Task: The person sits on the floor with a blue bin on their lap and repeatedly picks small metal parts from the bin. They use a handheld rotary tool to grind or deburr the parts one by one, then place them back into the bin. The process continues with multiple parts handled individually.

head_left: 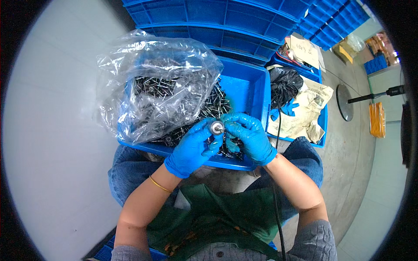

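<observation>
Both of my hands wear blue gloves and meet above the near edge of a blue tray [245, 82]. My left hand [190, 148] is closed around a small round metal part [216, 127] with a dark rim and a short pin at its centre. Beside it, the fingers of my right hand [251, 137] are bent and pressed together at the part's right side. Whatever they pinch is hidden. Beneath and behind my hands, many dark, thin metal pieces with shiny shafts [217, 102] lie heaped in the tray.
A clear plastic bag [174, 104] drapes over the tray's left side. Stacked blue crates [209, 15] rise behind. To the right, another blue crate holds brown paper [305, 108] and a black bag [285, 82]. A black cable [276, 195] hangs down past my right forearm. A round stand base [344, 102] is on the floor.
</observation>
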Available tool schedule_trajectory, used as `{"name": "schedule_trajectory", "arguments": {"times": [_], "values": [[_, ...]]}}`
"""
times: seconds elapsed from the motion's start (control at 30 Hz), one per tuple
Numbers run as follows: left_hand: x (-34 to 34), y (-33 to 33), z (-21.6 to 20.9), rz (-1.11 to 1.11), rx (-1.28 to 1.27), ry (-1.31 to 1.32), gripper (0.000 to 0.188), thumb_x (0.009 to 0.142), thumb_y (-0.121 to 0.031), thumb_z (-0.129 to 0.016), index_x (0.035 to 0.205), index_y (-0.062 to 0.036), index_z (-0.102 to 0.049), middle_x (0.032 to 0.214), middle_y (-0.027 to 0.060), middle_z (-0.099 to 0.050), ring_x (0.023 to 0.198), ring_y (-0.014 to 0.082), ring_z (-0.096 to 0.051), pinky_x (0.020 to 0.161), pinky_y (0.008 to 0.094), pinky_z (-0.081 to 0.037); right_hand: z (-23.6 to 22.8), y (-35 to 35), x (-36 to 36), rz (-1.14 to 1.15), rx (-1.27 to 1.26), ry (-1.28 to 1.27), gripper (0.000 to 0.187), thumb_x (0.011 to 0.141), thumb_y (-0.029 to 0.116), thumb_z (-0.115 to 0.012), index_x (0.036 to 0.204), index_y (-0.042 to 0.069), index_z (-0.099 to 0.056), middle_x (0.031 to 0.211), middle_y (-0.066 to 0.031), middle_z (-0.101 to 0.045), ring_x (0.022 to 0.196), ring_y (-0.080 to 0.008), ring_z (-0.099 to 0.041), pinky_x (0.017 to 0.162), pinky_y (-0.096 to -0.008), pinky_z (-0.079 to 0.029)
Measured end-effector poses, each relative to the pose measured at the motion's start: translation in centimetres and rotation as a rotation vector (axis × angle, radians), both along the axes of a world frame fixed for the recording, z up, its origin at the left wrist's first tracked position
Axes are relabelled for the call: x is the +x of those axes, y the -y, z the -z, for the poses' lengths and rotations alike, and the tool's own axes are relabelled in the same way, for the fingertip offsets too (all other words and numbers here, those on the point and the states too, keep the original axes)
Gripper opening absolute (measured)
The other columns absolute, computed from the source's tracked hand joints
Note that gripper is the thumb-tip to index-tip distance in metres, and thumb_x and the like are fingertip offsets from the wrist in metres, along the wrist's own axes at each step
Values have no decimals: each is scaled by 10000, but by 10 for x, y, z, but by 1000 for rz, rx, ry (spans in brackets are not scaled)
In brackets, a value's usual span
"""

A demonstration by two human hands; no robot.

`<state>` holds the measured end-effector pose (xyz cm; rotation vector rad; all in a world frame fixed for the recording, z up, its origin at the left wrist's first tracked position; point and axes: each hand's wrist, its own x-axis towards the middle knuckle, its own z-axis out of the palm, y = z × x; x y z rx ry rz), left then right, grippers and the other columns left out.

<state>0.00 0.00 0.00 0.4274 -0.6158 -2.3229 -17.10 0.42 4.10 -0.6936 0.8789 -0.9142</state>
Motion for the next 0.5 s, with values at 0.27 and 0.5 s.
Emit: {"name": "schedule_trajectory", "arguments": {"times": [0.27,0.5], "values": [[-12,-9,-15,-186,-801,711,202,820,-17,-450,1018,4,-422,890,45,-456,793,86,-492,682,197,-452,2,2,-1,-62,24,-26,118,794,133,-528,863,40,-545,635,-25,-539,480,-65,-479,412,-186,-365],[-10,-8,-10,-91,-135,389,183,831,-48,-443,1007,1,-429,897,46,-461,781,93,-493,652,206,-455,5,3,-3,-100,-10,-84,122,778,102,-518,874,33,-546,643,-41,-543,485,-79,-492,418,-190,-368]]}}
